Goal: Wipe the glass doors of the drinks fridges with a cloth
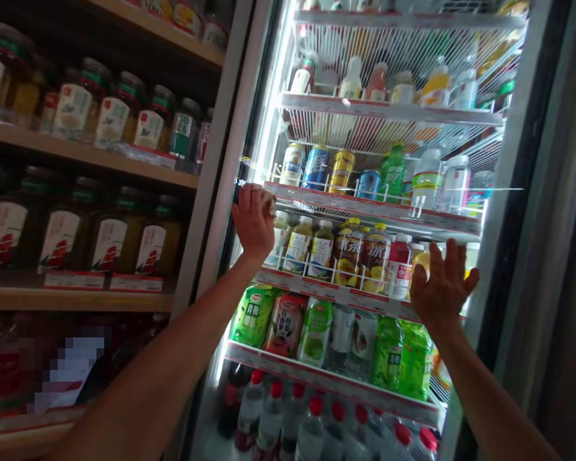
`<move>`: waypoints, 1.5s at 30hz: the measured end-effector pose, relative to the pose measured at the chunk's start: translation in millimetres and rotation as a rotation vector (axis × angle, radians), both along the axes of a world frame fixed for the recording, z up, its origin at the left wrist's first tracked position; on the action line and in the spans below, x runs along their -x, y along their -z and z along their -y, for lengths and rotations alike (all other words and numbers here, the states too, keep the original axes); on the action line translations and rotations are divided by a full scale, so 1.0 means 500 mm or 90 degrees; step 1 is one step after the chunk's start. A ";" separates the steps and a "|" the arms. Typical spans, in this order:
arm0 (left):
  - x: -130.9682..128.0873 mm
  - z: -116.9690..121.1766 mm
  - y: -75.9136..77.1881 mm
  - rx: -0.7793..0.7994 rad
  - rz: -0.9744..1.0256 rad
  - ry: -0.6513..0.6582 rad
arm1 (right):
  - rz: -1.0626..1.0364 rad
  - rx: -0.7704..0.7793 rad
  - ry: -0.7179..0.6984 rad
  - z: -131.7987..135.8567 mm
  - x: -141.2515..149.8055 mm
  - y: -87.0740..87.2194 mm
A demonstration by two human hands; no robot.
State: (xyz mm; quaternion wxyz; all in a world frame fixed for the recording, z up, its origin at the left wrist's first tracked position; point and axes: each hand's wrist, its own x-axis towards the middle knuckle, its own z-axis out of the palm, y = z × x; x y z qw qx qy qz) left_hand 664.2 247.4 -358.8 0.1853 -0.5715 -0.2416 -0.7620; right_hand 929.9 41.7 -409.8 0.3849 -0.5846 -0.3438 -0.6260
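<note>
Both my arms are raised in front of a lit drinks fridge [365, 110]. My left hand [254, 221] is up by the fridge's left side, fingers apart and holding nothing. Closest to it are the light-capped tea bottles [297, 244] on the middle shelf. My right hand [442, 283] is spread with nothing in it, in front of the shelf's right end, near a red-capped bottle [400, 266]. Faint reflections suggest a glass pane before the shelves. Whether either hand touches it, I cannot tell.
Cans [342, 171] and a green bottle [392, 173] stand one shelf higher. Below are large green packs [253, 315] and several red-capped bottles [312, 426]. To the left, wooden shelves [77, 298] hold labelled jars [110, 243]. A dark frame [528, 192] edges the fridge's right side.
</note>
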 end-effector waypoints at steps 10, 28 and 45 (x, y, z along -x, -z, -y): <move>-0.025 0.036 0.097 -0.223 -0.365 -0.044 | 0.040 -0.013 -0.005 0.002 -0.007 0.000; 0.062 -0.038 0.107 -0.078 -0.106 -0.060 | 0.002 -0.006 -0.004 -0.003 -0.006 0.003; 0.026 -0.007 0.155 -0.075 -0.164 -0.030 | -0.007 -0.005 -0.010 -0.007 -0.011 0.003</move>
